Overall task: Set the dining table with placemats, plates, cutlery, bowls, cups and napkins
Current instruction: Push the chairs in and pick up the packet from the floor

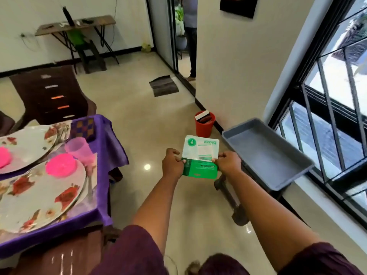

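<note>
Place settings largely laid: two glossy floral plates point(39, 195), pink bowls point(61, 166), a translucent pink cup point(79, 148) and cutlery point(63, 132) rest on the purple satin-covered table point(103, 139). Napkins remain, by my reading. I hold a soft green-and-white napkin packet point(200, 155) over the floor, left hand point(172, 163) and right hand point(228, 162) each pinching an edge, beside the grey plastic tray point(266, 153).

Background clutter, floor and walls only.
Red bucket point(205, 125) on the floor against the wall base, near an empty grey tray point(266, 153) below the barred window point(325, 92). Dark floor mat point(163, 85) by the doorway, a person standing just beyond it. Folding side table point(75, 25) against far wall; brown plastic chair point(49, 94) nearer.
</note>
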Demonstrator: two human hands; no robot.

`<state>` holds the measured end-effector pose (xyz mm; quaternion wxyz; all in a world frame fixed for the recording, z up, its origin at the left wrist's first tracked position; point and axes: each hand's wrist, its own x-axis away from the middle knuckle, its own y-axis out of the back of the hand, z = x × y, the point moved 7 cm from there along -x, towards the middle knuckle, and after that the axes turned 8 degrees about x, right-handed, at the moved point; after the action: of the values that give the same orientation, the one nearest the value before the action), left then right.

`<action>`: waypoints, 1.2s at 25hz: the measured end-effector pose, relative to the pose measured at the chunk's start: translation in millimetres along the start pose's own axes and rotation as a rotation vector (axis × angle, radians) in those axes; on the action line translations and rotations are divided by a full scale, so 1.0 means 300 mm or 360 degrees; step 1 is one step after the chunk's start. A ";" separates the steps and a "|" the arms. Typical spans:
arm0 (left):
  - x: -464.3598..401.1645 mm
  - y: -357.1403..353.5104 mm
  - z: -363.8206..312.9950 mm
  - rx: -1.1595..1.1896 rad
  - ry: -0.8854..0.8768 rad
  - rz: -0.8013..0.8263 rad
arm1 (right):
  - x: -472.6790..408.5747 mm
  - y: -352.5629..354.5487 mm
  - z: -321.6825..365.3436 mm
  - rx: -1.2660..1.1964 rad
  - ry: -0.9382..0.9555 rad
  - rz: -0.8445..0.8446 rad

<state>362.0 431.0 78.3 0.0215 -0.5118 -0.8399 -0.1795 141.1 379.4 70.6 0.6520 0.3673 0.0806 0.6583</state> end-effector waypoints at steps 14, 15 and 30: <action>-1.111 -0.278 -0.110 0.0244 0.0570 0.0675 | -1.049 -0.188 0.497 -0.0457 -0.0303 0.0150; -1.200 -0.292 -0.153 0.0238 0.0543 0.0674 | -1.110 -0.187 0.536 -0.0481 -0.0347 0.0164; -2.242 -0.685 -0.223 0.0347 0.0824 0.0809 | -2.030 -0.296 0.806 -0.0580 -0.0796 0.0236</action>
<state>493.6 -248.4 -64.5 0.3311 -0.6362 -0.6671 -0.2015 281.3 -257.4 -38.5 0.6570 0.3998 -0.2286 0.5968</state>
